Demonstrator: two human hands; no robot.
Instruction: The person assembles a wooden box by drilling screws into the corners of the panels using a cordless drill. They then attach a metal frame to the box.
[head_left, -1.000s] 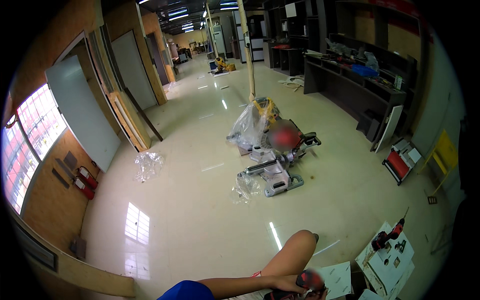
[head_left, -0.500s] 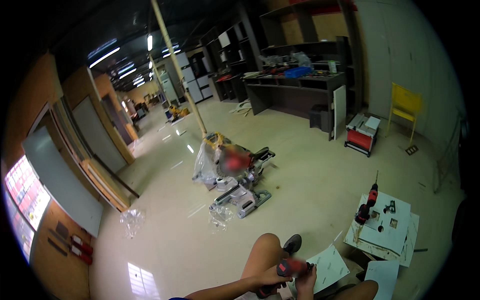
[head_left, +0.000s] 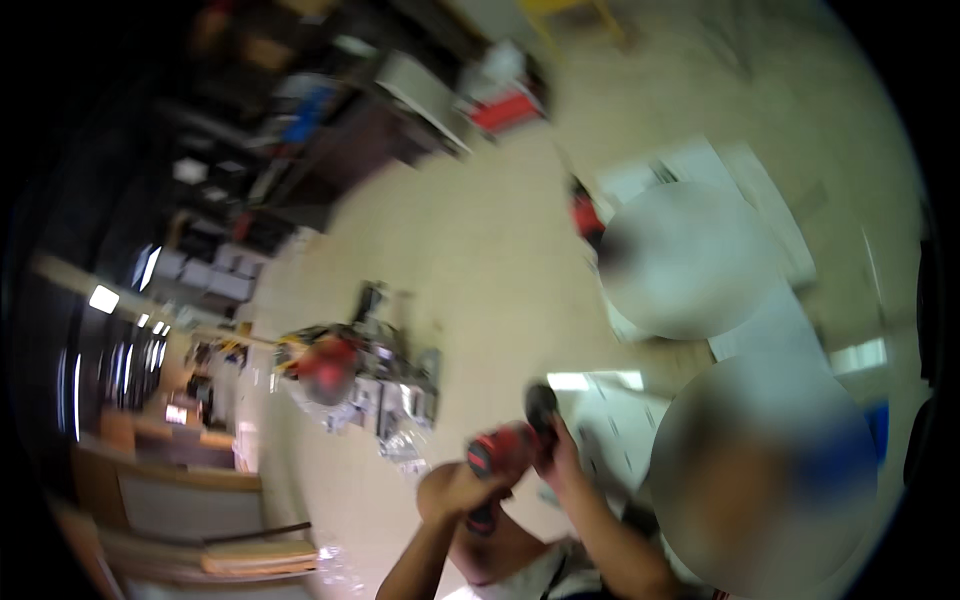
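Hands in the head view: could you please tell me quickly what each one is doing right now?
Left hand: closed around the red and black power tool.
Right hand: on the same power tool near its black front end; the blur hides the exact grip.

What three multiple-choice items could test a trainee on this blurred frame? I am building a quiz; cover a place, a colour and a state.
1. Where is the power tool?
A. on the far shelves
B. at the lower middle, in the hands
C. on the floor at the left

2. What colour is its body?
A. red and black
B. yellow
C. white

3. How do the hands stand?
A. both empty
B. only one on the tool
C. both closed on the tool

Answers: 1 B, it sits above the forearms; 2 A, red body, black end; 3 C, left hand and right hand both wrap it.
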